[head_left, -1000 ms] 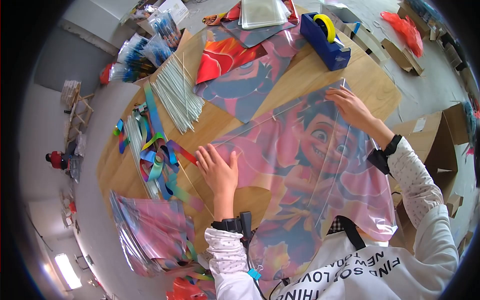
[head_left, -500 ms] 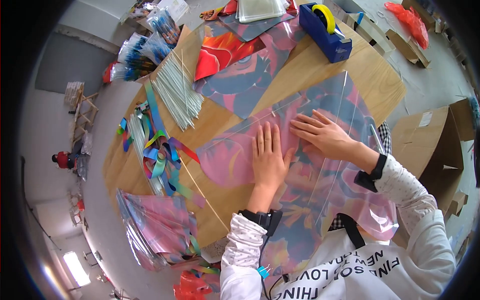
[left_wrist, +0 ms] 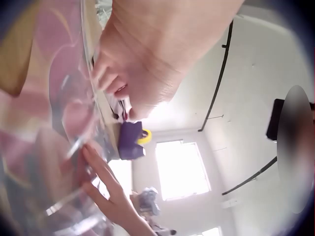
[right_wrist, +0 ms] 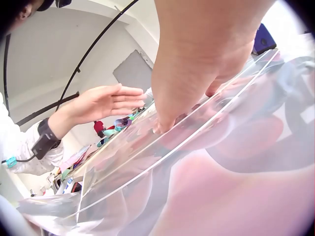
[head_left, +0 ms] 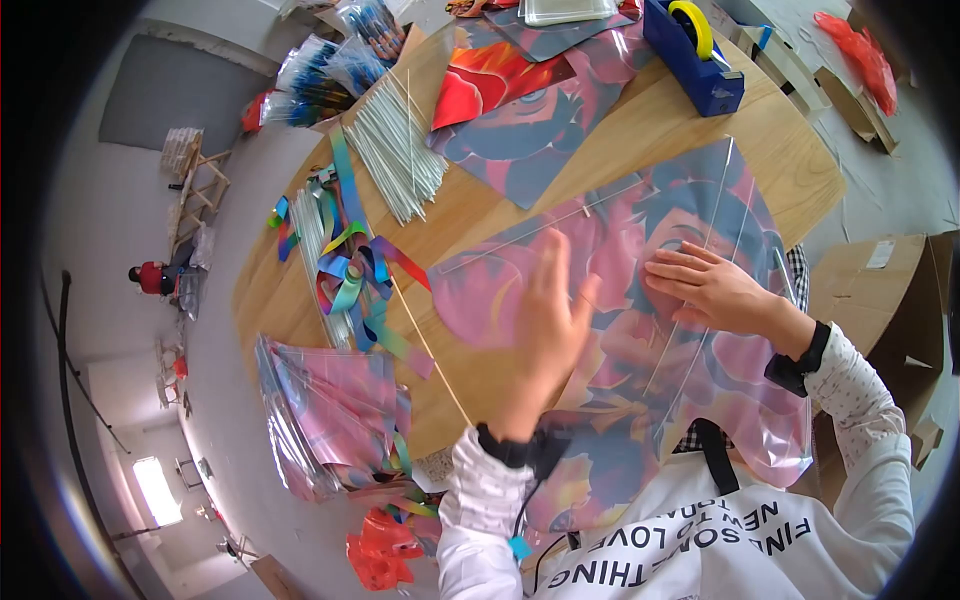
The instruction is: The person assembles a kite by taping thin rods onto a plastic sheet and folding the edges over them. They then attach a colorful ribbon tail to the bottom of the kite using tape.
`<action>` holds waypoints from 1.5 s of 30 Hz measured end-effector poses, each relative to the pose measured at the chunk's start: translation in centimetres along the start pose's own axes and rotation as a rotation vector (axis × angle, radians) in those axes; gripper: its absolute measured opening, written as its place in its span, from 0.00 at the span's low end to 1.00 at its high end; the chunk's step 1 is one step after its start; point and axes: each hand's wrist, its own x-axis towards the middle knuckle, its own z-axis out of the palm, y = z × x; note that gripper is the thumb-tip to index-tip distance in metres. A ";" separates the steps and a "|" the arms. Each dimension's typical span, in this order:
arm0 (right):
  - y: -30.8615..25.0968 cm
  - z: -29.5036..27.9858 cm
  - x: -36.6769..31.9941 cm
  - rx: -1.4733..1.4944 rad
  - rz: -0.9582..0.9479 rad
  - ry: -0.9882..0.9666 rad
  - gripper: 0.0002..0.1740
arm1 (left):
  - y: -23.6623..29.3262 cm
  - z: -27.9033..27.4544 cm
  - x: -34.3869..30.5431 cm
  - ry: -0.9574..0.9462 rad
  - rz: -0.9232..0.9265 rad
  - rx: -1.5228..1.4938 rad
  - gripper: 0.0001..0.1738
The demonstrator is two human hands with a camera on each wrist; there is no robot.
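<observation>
1. Nearest item: a printed kite sail (head_left: 630, 350) inside a clear sleeve (head_left: 775, 440). It lies flat on the wooden surface (head_left: 650, 125), and its near end drapes over the edge toward the person's white top. Thin spars show as pale lines across the print.

2. R side: I read the right hand (head_left: 712, 290) as palm-down on the sleeve, approx. mid-sail. Its fingers are straight, slightly spread and grip nothing. In the right wrist view the fingertips (right_wrist: 160, 128) press on the film. My judgement: the film is slick, so flat pressure pins it w/o creasing.

3. L side: the left hand (head_left: 548, 320) hovers above the sail, clear of it. Its fingers are straight and together and hold nothing. The hand is blurred, so I cannot read its height.

4. Left of the sail, a stack of filled sleeves (head_left: 330, 415) overhangs the surface edge. Each holds a folded pink sail; qty not readable. Beyond them:
- Rainbow ribbon tails (head_left: 350, 280) in a loose heap.
- A bundle of white rods (head_left: 395, 150), laid parallel. My judgement: placed so single pcs pull off easily.

5. Far end:
- Unbagged sails (head_left: 520, 130), overlapped.
- A blue tape dispenser (head_left: 705, 75) carrying a yellow roll (head_left: 692, 22).
- Clear bags (head_left: 325, 75) at the far-left corner. The contents are bluish and I cannot ID them.

6. A cardboard box (head_left: 880, 290) stands beside the surface on the R. Its interior is not visible.
</observation>
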 end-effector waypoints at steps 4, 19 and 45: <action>0.2 0.2 -0.1 -0.006 -0.009 0.011 0.37 | -8.9 0.6 1.8 0.205 -0.020 0.662 0.45; 0.9 1.9 -0.6 0.022 -0.001 0.061 0.34 | -8.9 -4.6 2.2 0.323 -0.226 0.946 0.42; -1.7 -5.4 -2.6 0.535 0.170 0.671 0.26 | 6.8 1.2 10.4 -0.194 0.054 -0.276 0.08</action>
